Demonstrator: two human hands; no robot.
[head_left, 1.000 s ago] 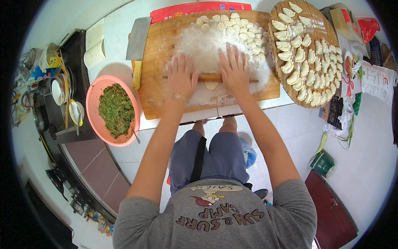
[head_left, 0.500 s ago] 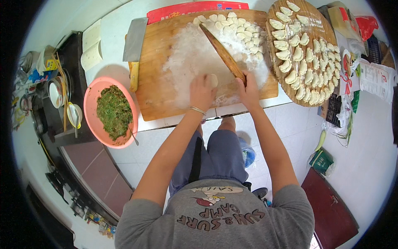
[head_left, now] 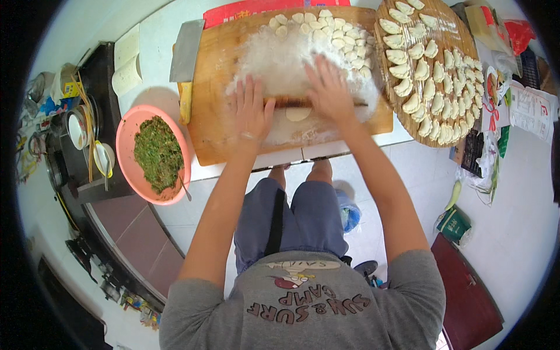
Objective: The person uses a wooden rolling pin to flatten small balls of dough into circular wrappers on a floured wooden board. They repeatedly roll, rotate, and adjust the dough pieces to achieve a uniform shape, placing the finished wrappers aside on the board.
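My left hand (head_left: pixel 251 111) and my right hand (head_left: pixel 331 93) lie flat over the two ends of a wooden rolling pin (head_left: pixel 291 102), fingers stretched out and spread. The pin lies crosswise on a floured wooden board (head_left: pixel 213 128). A round, pale piece of dough (head_left: pixel 298 114) shows just under the middle of the pin, on its near side. Beyond my hands, several small flattened dough pieces (head_left: pixel 338 42) lie in the flour at the board's far right.
A cleaver (head_left: pixel 186 52) rests along the board's left edge. Left of it stands a pink bowl (head_left: pixel 123 140) of green filling with a spoon (head_left: pixel 185 189). A round wooden board (head_left: pixel 382 64) of folded dumplings (head_left: pixel 422 69) is at the right. A red box (head_left: pixel 256 9) lies behind.
The rolling pin has turned from slanting to crosswise and come nearer. My right hand has opened from gripping its end; my left has let go of the dough piece and spread left.
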